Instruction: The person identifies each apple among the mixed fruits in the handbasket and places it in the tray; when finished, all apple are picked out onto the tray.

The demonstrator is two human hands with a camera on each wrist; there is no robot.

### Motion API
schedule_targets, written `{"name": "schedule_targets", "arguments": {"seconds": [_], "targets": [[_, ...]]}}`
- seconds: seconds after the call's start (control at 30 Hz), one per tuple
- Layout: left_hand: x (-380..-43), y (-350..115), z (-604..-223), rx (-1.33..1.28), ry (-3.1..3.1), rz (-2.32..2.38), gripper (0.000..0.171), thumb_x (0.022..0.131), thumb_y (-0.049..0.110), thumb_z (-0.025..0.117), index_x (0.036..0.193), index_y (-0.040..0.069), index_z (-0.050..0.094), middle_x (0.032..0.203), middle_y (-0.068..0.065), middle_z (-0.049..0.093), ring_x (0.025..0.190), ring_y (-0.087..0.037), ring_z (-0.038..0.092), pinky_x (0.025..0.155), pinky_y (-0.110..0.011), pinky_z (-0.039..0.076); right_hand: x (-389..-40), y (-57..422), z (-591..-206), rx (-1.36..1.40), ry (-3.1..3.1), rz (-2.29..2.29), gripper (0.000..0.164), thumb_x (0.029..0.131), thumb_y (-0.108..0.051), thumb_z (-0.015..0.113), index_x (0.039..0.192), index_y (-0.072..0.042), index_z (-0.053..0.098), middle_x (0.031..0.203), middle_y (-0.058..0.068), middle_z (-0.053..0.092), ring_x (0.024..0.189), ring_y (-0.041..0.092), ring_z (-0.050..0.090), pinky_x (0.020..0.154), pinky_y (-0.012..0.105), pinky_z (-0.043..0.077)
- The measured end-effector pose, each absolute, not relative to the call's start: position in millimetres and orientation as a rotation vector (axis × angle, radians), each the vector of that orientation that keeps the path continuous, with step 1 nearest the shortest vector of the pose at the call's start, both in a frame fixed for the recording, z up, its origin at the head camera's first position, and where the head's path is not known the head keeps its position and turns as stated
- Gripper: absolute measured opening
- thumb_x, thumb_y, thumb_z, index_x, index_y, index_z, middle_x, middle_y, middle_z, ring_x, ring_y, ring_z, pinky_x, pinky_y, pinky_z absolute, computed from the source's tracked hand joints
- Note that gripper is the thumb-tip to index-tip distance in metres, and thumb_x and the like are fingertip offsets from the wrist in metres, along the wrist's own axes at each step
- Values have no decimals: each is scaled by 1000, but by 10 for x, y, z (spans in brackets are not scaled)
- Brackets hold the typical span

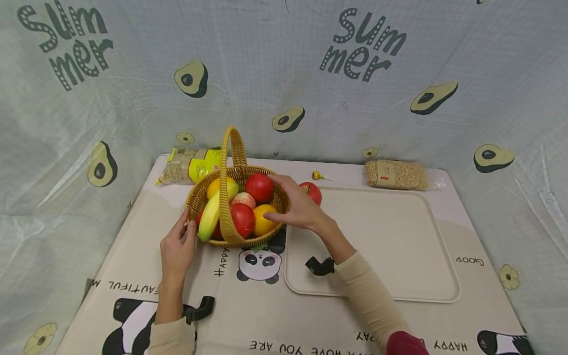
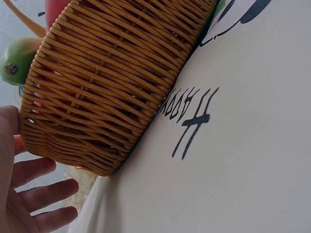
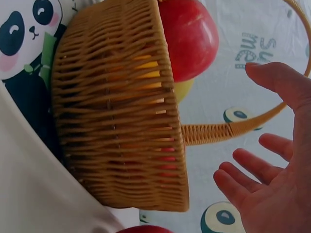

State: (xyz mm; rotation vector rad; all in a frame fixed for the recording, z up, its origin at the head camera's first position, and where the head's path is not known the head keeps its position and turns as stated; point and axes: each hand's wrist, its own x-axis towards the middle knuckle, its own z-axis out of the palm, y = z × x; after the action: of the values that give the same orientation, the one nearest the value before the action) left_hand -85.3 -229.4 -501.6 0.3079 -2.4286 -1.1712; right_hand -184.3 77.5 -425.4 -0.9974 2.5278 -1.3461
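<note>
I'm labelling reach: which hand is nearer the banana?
Left. The left hand is at the left side of the basket, close beside the banana; the right hand is at the opposite side, near the orange.

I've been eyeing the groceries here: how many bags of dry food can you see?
2: one bag at the far left, partly behind the basket; another bag at the far right, beside the tray. More could be hidden.

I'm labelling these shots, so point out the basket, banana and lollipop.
Basket (image 2: 112,87), left wrist view: its woven wall.
Banana (image 1: 210,214), head view: middle of its peel.
Lollipop (image 1: 315,175), head view: its round head.
</note>
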Motion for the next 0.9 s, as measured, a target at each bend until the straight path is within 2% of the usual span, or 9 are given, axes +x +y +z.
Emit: {"name": "schedule_targets", "arguments": {"seconds": [0.1,0.33,0.57,0.9], "targets": [[-848,-2299,-5016,309,-2430,-1171,46,104,26,53,148,12,50,148,-12,54,114,-41,67,100,-51,52,-1833,717,-4269,-1033,2485,-1347,87,80,-29,79,153,-8,36,154,15,42,141,35,42,113,57,44],[-836,-2297,-5012,321,-2438,-1178,46,105,26,52,148,13,50,149,-11,53,115,-41,67,100,-50,52,-1786,591,-4277,-1034,2452,-1254,87,80,-32,78,154,-13,36,156,6,40,141,26,42,117,50,42],[-833,-2292,-5001,327,-2446,-1180,46,105,27,52,149,14,49,149,-10,53,116,-40,67,100,-50,52,-1760,467,-4314,-1109,2412,-1199,85,79,-29,78,151,-9,38,151,8,44,137,30,46,115,49,45],[-826,-2291,-4999,322,-2451,-1183,47,105,30,50,149,14,48,150,-11,52,116,-41,67,101,-51,52,-1701,311,-4315,-1200,2387,-1084,76,83,-26,77,149,-14,41,152,5,45,141,22,43,115,46,45]]}}
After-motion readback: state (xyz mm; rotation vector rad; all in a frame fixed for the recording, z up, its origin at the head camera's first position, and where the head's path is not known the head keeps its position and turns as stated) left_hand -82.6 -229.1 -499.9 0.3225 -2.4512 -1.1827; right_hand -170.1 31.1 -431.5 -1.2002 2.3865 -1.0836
